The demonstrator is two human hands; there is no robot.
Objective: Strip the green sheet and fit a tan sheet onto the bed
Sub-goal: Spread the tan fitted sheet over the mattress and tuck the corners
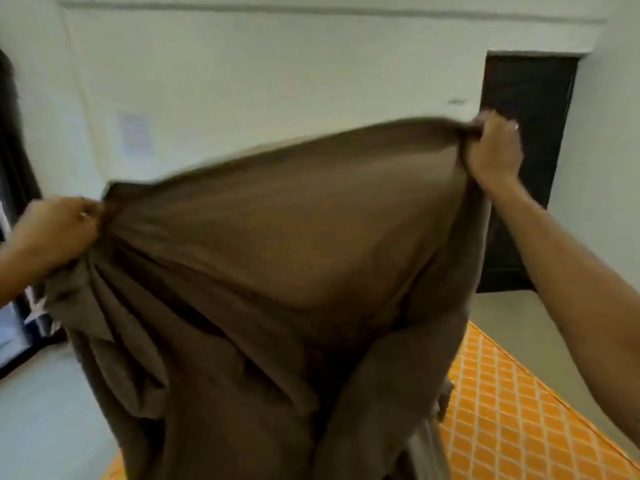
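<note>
White walls and a dark door (pixel 526 150) stood behind. Both hands, left (pixel 57 230) and right (pixel 493 150), gripped bunched corners of the tan sheet (pixel 277 271), raised and billowing above the orange-patterned mattress (pixel 519 420).

The sheet (pixel 277 254) is showing a plain tan-brown. The mattress (pixel 512 410) is showing orange with a white diamond lattice. The wall (pixel 277 81) is looking white, the door (pixel 526 133) dark brown.
</note>
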